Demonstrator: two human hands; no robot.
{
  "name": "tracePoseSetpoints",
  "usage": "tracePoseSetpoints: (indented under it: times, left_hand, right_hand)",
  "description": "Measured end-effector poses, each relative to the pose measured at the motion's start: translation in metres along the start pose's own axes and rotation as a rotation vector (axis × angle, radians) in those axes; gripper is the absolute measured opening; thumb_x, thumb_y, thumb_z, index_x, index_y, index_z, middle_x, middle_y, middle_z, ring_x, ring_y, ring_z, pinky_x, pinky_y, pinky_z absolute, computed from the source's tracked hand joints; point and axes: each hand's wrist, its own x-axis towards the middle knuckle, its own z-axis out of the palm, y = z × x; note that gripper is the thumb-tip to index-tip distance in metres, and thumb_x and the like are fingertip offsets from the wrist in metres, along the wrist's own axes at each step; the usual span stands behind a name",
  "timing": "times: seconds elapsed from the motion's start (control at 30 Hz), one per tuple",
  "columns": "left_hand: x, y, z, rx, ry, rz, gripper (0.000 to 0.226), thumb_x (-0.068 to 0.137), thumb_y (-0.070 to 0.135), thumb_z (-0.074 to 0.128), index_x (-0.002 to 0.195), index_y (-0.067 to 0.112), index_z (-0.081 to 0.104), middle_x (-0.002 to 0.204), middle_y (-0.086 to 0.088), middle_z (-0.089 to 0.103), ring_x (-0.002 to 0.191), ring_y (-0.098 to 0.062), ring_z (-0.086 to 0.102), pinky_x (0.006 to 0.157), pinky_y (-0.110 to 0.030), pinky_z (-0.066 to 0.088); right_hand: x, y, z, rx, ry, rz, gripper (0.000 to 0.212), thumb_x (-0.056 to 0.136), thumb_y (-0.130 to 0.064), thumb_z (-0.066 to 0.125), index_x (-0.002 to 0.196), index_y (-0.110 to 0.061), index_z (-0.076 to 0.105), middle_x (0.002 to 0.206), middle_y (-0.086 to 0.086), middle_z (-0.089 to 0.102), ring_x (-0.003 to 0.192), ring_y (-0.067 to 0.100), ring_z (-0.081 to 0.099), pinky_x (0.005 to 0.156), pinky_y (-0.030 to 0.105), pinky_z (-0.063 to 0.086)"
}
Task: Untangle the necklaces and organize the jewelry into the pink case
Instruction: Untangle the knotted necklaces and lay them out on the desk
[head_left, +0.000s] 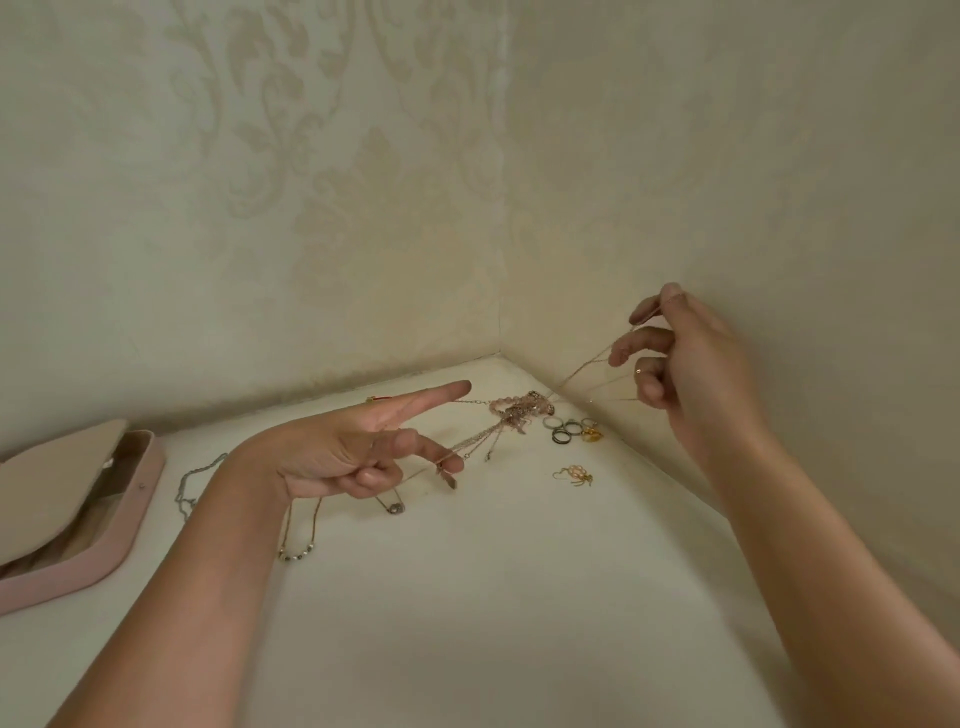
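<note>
A knot of pink beads and thin chains (519, 410) lies near the corner of the cream table. My right hand (691, 358), raised beside the right wall, pinches fine chain strands that stretch down to the knot. My left hand (363, 447) hovers over the table, index finger straight, thumb and a curled finger pinching a thin chain that runs to the knot. The pink case (124, 519) lies open at the far left. A beaded necklace (298, 551) and a small pendant (396, 508) lie under my left hand.
Several rings (566, 431) and a gold piece (592, 434) sit by the right wall. An earring with pink beads (575, 475) lies in front of them. A silver chain (189, 488) lies beside the case. Patterned walls close the corner behind and to the right.
</note>
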Motion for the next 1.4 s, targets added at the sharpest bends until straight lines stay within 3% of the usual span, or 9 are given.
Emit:
tracePoseSetpoints:
  times: [0.17, 0.37, 0.6, 0.7, 0.87, 1.03, 1.13, 1.23, 1.4]
  left_hand:
    - [0.002, -0.008, -0.002, -0.027, -0.005, -0.057, 0.109, 0.039, 0.067, 0.086, 0.135, 0.052, 0.038, 0.114, -0.001, 0.068, 0.05, -0.006, 0.023, 0.037, -0.008, 0.026]
    - [0.005, -0.015, 0.002, 0.003, -0.085, -0.112, 0.11, 0.044, 0.065, 0.085, 0.139, 0.048, 0.033, 0.115, -0.005, 0.066, 0.047, -0.003, 0.022, 0.037, -0.009, 0.024]
    - [-0.015, -0.017, 0.013, -0.073, -0.072, -0.122, 0.11, 0.04, 0.06, 0.09, 0.137, 0.047, 0.039, 0.086, 0.002, 0.051, 0.048, -0.001, 0.024, 0.035, -0.008, 0.024]
    - [-0.033, -0.022, 0.021, -0.066, -0.064, -0.124, 0.101, 0.047, 0.048, 0.092, 0.135, 0.049, 0.043, 0.08, 0.003, 0.042, 0.049, -0.001, 0.02, 0.035, -0.008, 0.021]
    - [-0.058, -0.042, 0.026, -0.168, -0.086, -0.124, 0.113, 0.041, 0.058, 0.09, 0.14, 0.047, 0.038, 0.08, 0.003, 0.043, 0.05, 0.0, 0.02, 0.037, -0.008, 0.02]
    - [-0.068, -0.053, 0.035, -0.231, 0.007, -0.127, 0.104, 0.043, 0.045, 0.095, 0.135, 0.04, 0.047, 0.077, 0.0, 0.041, 0.051, -0.003, 0.016, 0.034, -0.008, 0.021]
    - [-0.066, -0.05, 0.046, -0.17, 0.075, -0.13, 0.089, 0.048, 0.047, 0.093, 0.128, 0.044, 0.055, 0.074, 0.001, 0.043, 0.046, -0.001, 0.021, 0.033, -0.008, 0.021]
    - [-0.064, -0.047, 0.055, -0.121, 0.143, -0.139, 0.094, 0.045, 0.052, 0.092, 0.129, 0.046, 0.051, 0.074, 0.002, 0.045, 0.046, -0.002, 0.021, 0.033, -0.01, 0.02]
    - [-0.053, -0.047, 0.063, -0.121, 0.176, -0.082, 0.089, 0.047, 0.049, 0.092, 0.129, 0.044, 0.055, 0.075, 0.001, 0.044, 0.049, -0.006, 0.021, 0.036, -0.012, 0.024]
  right_hand:
    - [-0.012, 0.003, -0.019, -0.091, -0.082, 0.107, 0.035, 0.104, -0.031, 0.034, 0.083, -0.013, 0.054, 0.072, 0.012, 0.067, 0.05, 0.023, 0.062, 0.042, 0.022, 0.046]
    - [-0.028, 0.01, -0.036, -0.118, -0.168, 0.248, 0.033, 0.104, -0.026, 0.035, 0.084, -0.009, 0.056, 0.078, 0.01, 0.07, 0.067, 0.021, 0.071, 0.064, 0.026, 0.058]
    - [-0.047, 0.009, -0.044, 0.345, -0.114, 0.382, 0.036, 0.104, -0.024, 0.035, 0.072, -0.012, 0.045, 0.058, 0.004, 0.055, 0.055, 0.017, 0.061, 0.058, 0.026, 0.057]
    - [-0.056, 0.015, -0.046, 0.456, -0.067, 0.442, 0.038, 0.103, -0.025, 0.037, 0.067, -0.013, 0.04, 0.056, 0.002, 0.041, 0.048, 0.016, 0.045, 0.051, 0.024, 0.052]
    - [-0.068, 0.024, -0.048, 0.473, -0.019, 0.439, 0.038, 0.103, -0.021, 0.036, 0.067, -0.013, 0.04, 0.049, 0.0, 0.038, 0.043, 0.013, 0.041, 0.048, 0.022, 0.047]
    - [-0.08, 0.021, -0.056, 0.108, -0.1, 0.316, 0.036, 0.102, -0.021, 0.039, 0.068, -0.012, 0.046, 0.052, -0.002, 0.033, 0.041, 0.009, 0.028, 0.041, 0.02, 0.029]
    - [-0.09, 0.015, -0.066, -0.536, -0.294, 0.128, 0.034, 0.098, -0.017, 0.047, 0.067, -0.011, 0.058, 0.053, -0.002, 0.042, 0.048, 0.012, 0.034, 0.05, 0.026, 0.029]
    - [-0.096, 0.008, -0.074, -1.108, -0.48, 0.041, 0.027, 0.091, -0.017, 0.052, 0.068, -0.019, 0.067, 0.06, -0.003, 0.053, 0.054, 0.014, 0.041, 0.051, 0.025, 0.032]
    - [-0.098, 0.008, -0.077, -1.336, -0.537, 0.112, 0.022, 0.088, -0.017, 0.051, 0.071, -0.016, 0.065, 0.067, -0.004, 0.055, 0.054, 0.01, 0.043, 0.044, 0.015, 0.029]
